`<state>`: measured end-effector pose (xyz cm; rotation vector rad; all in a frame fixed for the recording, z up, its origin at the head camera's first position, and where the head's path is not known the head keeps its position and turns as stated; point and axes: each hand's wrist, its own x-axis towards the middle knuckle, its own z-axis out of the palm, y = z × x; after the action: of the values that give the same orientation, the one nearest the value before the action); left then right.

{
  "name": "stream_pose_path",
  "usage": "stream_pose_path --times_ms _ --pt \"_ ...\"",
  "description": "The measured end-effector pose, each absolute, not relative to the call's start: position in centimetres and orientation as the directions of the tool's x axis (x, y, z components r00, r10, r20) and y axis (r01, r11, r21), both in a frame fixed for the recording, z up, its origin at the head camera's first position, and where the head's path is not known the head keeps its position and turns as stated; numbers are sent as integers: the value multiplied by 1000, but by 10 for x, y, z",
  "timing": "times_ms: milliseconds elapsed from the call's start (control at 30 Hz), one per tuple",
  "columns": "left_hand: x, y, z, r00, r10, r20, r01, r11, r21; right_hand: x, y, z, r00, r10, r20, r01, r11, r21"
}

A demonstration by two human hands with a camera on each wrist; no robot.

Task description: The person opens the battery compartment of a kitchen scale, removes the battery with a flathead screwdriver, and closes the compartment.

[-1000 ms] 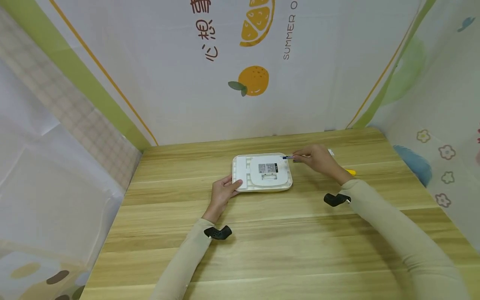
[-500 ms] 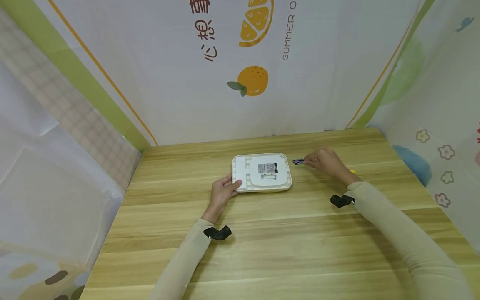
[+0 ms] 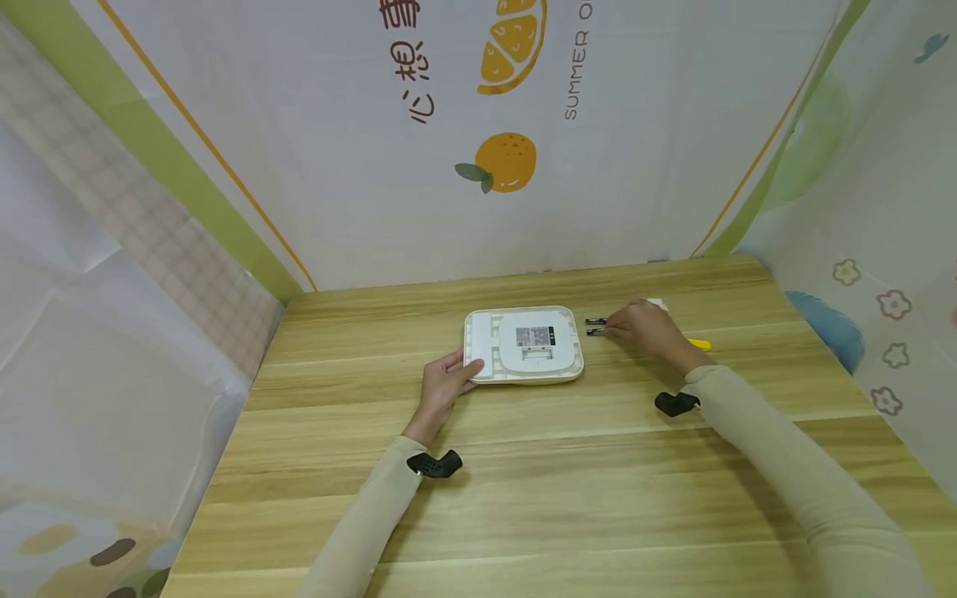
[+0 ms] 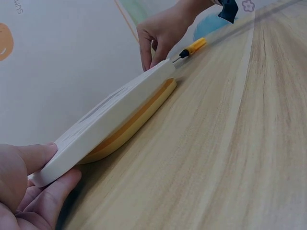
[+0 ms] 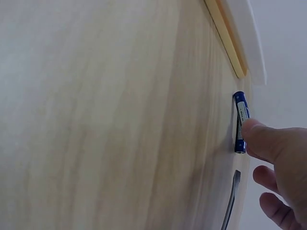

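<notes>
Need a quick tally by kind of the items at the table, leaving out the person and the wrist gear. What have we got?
Batteries: 2
White device: 1
Screwdriver: 1
Small white piece, partly hidden: 1
Total: 5

Left of the right hand's (image 3: pixel 645 326) fingertips, two batteries (image 3: pixel 596 331) and, across a narrow gap, the white device (image 3: pixel 481 336) block the way; a screwdriver (image 3: pixel 699 344) lies behind those fingers. Nearer the person than the left hand's (image 3: pixel 445 382) fingers, a hand could pass over the table (image 3: pixel 553 465).
</notes>
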<state>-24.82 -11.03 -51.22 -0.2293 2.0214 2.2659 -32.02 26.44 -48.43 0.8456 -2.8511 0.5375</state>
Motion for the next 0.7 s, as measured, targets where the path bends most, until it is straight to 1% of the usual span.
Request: stream_pose_path --times_ms 233,400,500,700 --pt "-249 -110 -513 -984 -31 -178 -174 -112 978 -318 261 -484 -813 -538 224 -581 776 -246" --pt "-249 -110 -514 -984 -23 -175 -171 -113 979 -315 259 -484 -826 -530 194 -562 799 -214" --pt "-249 -111 -515 -985 -13 -172 -169 -127 977 -313 258 -482 -837 -518 177 -547 810 -211" --pt "-249 -111 -514 -985 -12 -172 -169 -129 977 -311 258 -480 -836 -518 179 -547 808 -220"
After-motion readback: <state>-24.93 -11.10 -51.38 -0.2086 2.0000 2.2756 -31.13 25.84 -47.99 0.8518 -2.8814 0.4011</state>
